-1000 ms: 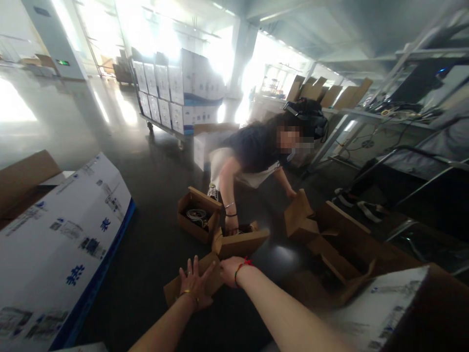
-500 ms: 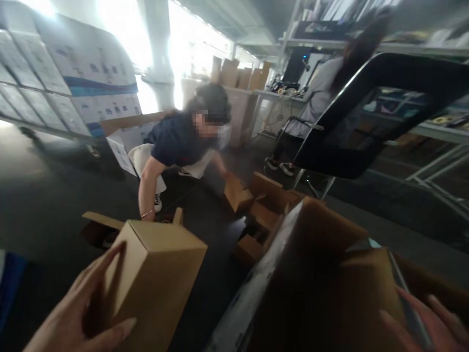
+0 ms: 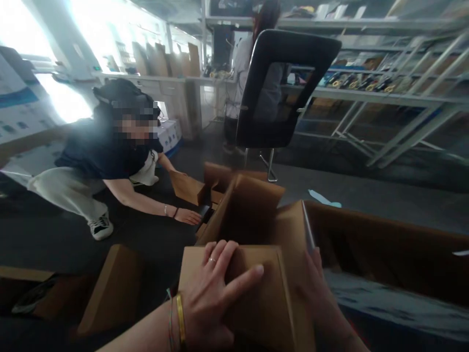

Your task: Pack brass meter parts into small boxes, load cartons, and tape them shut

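Beside the left edge of a large open box [image 3: 395, 230], a brown carton [image 3: 267, 303], my left hand [image 3: 210, 293] across it, fingers apart, my right hand [image 3: 322, 293] at a cardboard panel [image 3: 295, 230], grip I cannot tell, co-worker [image 3: 97, 151] crouching beyond.

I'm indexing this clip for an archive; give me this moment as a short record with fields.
Left hand: laid across a brown carton
Right hand: at the pale edge of upright brown cardboard, just right of that carton; grip unclear
Co-worker: crouching, one hand at a dark object, partly hidden
Lower left: open brown box, contents too dark to name
Floor: light-blue strip
Background: black-backed chair, person behind it
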### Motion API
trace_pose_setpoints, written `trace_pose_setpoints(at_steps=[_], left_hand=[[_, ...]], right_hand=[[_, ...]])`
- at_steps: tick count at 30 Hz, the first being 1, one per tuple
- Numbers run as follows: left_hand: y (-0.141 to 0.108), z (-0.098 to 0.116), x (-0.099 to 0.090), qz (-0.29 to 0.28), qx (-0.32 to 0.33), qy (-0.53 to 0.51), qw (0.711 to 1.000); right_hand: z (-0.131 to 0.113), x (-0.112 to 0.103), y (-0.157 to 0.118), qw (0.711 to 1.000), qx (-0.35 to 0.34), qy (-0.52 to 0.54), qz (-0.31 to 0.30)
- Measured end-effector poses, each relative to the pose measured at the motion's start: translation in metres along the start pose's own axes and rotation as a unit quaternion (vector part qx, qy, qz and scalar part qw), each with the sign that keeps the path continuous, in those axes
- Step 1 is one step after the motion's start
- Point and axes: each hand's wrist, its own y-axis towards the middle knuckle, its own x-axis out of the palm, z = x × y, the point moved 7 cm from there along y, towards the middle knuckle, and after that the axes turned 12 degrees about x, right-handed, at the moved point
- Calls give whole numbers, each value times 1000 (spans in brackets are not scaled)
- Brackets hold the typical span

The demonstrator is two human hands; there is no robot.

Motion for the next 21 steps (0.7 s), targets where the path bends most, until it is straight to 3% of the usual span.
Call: trace_pose_setpoints(at_steps=[2, 5, 10, 15, 18, 21], left_hand=[[2, 3, 37, -89, 50, 8, 995], [11, 4, 93, -158, 100, 0, 982], [28, -35, 201, -200, 52, 6, 978], [4, -75, 302, -213, 9, -37, 976], [-22, -81, 342, -246, -5, -68, 967], [-31, -72, 347, -258, -32, -78, 963]], right_hand=[[1, -3, -1, 999, 13, 43, -20], [-1, -2, -1, 995, 24, 85, -47], [-1, 2, -2, 993, 24, 102, -47], [-3, 3, -2, 995, 4, 92, -37], [0, 4, -2, 997, 3, 77, -32], [8, 1, -4, 998, 5, 62, -27]])
